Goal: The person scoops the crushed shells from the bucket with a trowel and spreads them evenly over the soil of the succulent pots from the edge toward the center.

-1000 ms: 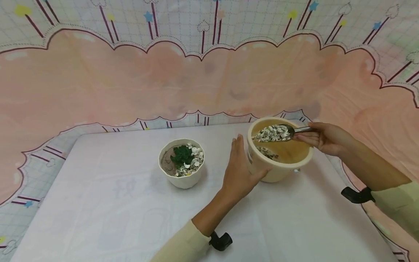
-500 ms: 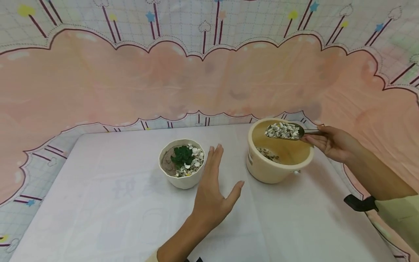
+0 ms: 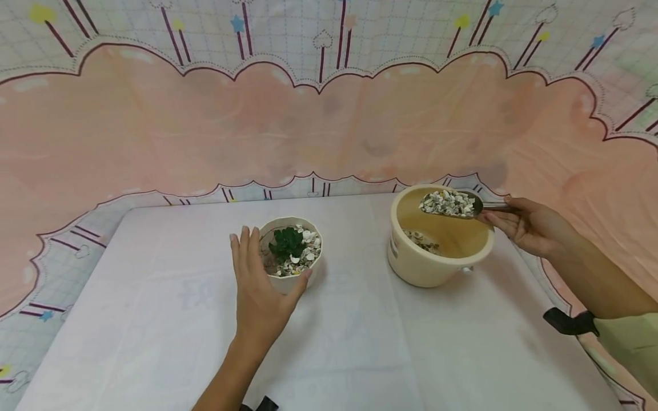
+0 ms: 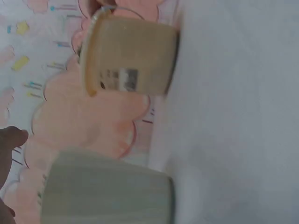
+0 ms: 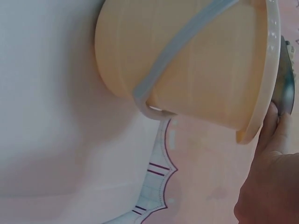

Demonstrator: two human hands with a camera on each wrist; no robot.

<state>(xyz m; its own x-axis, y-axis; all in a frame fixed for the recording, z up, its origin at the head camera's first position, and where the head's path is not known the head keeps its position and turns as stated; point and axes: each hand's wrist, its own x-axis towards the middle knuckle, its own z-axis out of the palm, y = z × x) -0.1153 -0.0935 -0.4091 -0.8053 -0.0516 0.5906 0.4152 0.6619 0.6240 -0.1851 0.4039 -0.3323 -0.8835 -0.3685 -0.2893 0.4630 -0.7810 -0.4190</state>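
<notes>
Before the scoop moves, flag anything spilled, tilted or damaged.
Nothing stands out: the white pot and cream bucket stand upright, and the scoop holds its pale chips. I see no spill or damage, though the pot's own chips lie unevenly, leaving soil bare.

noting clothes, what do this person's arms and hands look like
The left hand and right hand are gloveless. The right arm has a pale green sleeve with a curved black piece at its edge; another black piece shows beside the left forearm.
</notes>
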